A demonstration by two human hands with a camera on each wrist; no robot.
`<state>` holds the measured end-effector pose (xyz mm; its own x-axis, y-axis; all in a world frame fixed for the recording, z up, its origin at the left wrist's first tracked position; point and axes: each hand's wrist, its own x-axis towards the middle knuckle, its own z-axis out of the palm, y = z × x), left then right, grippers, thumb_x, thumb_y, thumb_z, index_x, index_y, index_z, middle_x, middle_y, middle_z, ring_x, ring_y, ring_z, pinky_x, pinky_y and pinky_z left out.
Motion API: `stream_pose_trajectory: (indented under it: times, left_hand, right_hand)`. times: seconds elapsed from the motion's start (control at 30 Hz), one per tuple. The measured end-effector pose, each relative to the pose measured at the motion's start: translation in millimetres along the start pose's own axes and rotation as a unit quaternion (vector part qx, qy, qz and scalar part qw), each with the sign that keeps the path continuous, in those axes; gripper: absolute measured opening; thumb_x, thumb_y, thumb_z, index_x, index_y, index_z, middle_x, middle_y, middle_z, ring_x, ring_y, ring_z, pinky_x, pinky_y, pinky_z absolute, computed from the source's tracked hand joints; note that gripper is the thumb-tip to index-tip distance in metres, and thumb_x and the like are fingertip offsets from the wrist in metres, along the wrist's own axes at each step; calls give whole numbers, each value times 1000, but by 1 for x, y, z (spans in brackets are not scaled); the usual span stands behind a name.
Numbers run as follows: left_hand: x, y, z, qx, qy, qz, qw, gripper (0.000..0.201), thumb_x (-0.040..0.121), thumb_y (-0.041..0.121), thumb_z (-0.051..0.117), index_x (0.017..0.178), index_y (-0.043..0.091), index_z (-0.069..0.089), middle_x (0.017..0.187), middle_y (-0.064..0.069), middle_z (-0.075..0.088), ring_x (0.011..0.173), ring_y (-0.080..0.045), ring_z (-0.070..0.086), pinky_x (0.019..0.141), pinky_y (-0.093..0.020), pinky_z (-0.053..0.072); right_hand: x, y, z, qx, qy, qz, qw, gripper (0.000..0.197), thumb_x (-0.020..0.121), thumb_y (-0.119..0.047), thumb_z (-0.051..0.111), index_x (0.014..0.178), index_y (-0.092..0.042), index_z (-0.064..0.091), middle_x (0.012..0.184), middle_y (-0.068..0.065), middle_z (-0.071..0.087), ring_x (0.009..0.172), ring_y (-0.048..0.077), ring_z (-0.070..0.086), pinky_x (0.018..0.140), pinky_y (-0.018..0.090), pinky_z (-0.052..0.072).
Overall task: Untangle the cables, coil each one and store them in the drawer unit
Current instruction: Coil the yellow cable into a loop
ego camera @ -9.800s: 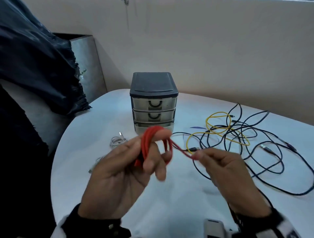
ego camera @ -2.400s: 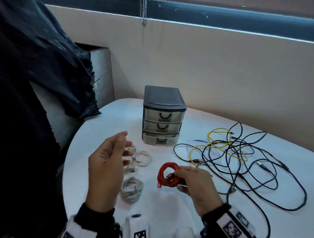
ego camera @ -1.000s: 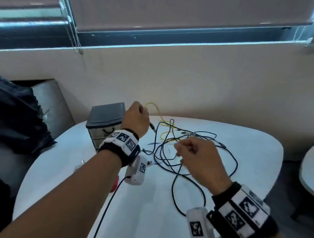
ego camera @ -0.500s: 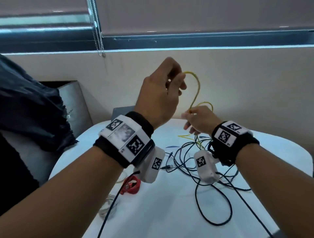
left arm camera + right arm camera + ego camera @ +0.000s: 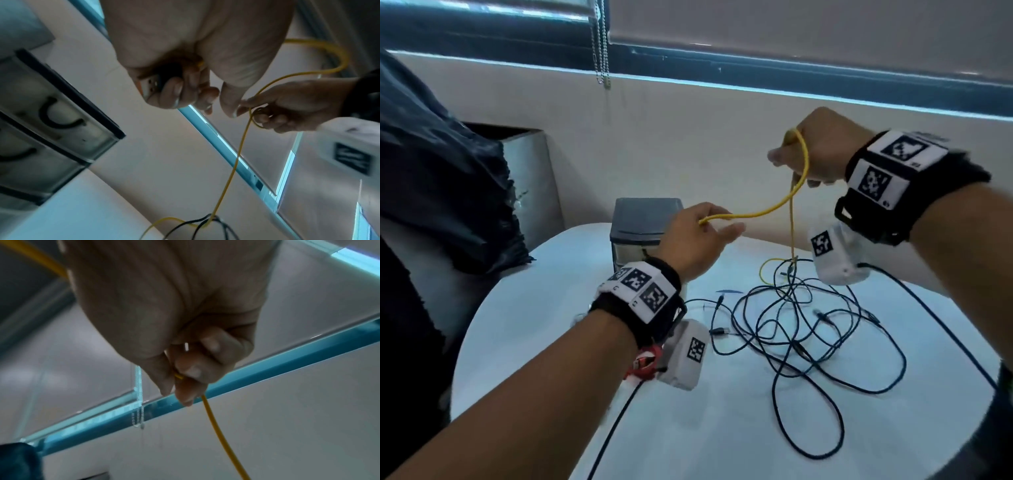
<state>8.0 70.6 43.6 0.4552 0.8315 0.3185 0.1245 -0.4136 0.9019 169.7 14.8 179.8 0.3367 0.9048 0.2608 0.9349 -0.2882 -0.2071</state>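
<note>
A thin yellow cable [image 5: 767,210] stretches in the air between both hands. My left hand [image 5: 702,229] grips its plug end [image 5: 150,84] in front of the grey drawer unit [image 5: 643,219], whose drawers are closed. My right hand [image 5: 808,150] is raised higher and pinches the cable [image 5: 179,376] farther along. From there the cable hangs down [image 5: 232,164] into the tangle of black cables [image 5: 791,329] on the white table [image 5: 551,308]. The coiled red cable [image 5: 643,363] lies on the table under my left wrist, partly hidden.
A dark cloth [image 5: 438,164] hangs at the left beside a grey box [image 5: 534,164]. A wall with a blind chain [image 5: 601,44] stands behind the table. A black lead [image 5: 616,425] runs from my left wrist camera across the near table.
My left hand has dropped and moved left with the yellow cable's end, while my right hand has risen to the right, drawing the cable out of the tangle. Earlier, the red coil was set down.
</note>
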Motion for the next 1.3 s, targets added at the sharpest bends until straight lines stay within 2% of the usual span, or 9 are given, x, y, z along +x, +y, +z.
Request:
stream_pose_trajectory:
  times: [0.13,0.23,0.37,0.57,0.77,0.93,1.07,1.2,1.3]
  left_hand:
    - [14,35,21,-58,-52,18,997,28,88,27,74,114,22,65,58,5,52,42,1,45,45,-14,35]
    - [18,56,35,-25,-65,52,996,31,102,20,52,73,20,64,46,10,51,33,1,40,41,-16,31]
    - [32,75,38,-35,-31,27,999,36,103,38,49,78,22,68,58,9,62,38,-6,36,39,-19,27]
    - [41,115,20,-88,-47,33,995,32,99,49,49,93,27,72,69,11,62,43,-9,30,43,-20,20]
    - [39,92,1,-96,-13,-5,995,33,100,46,49,96,25,73,67,7,63,42,-11,29,43,-21,23]
    - [34,70,-3,-113,19,-35,993,29,101,43,51,102,26,74,69,6,66,41,-10,31,42,-20,27]
    - [34,69,-7,-114,44,-43,991,28,100,42,51,97,26,75,72,6,68,41,-12,30,43,-18,26]
    - [34,63,-12,-103,55,-47,992,30,101,38,51,88,23,73,64,6,66,40,-13,31,43,-20,24]
    - [28,55,-10,-96,53,-74,991,33,100,38,54,80,20,72,55,5,61,36,-11,33,42,-19,25]
  right_hand:
    - [-26,-8,-4,55,24,-86,994,41,95,-43,55,83,-9,75,53,0,63,43,11,53,53,24,41]
    - [-46,-5,-1,144,123,-143,971,26,92,-37,61,107,-17,68,71,-9,56,63,7,53,71,25,44]
    - [-71,22,32,335,408,-49,848,34,83,-21,68,113,-20,52,57,-7,52,52,6,51,65,31,53]
    - [-61,52,103,383,-28,138,913,28,98,-31,57,104,-5,66,66,2,66,40,9,51,40,20,39]
    - [-25,70,58,313,17,152,937,24,95,-28,59,89,-11,73,73,4,74,32,2,44,41,20,35]
    - [-7,61,14,63,14,16,998,31,96,-29,54,86,-10,77,88,5,75,82,26,65,76,34,51]
    - [1,56,-14,98,323,-16,941,32,90,-22,49,112,-19,72,112,10,72,106,34,64,92,37,49]
    - [9,48,-30,102,223,-60,968,28,85,-29,56,107,-25,73,108,-2,74,103,22,67,98,36,50]
    - [7,49,-33,57,313,-79,945,37,84,-39,53,115,-25,67,113,-3,72,109,25,64,99,36,48]
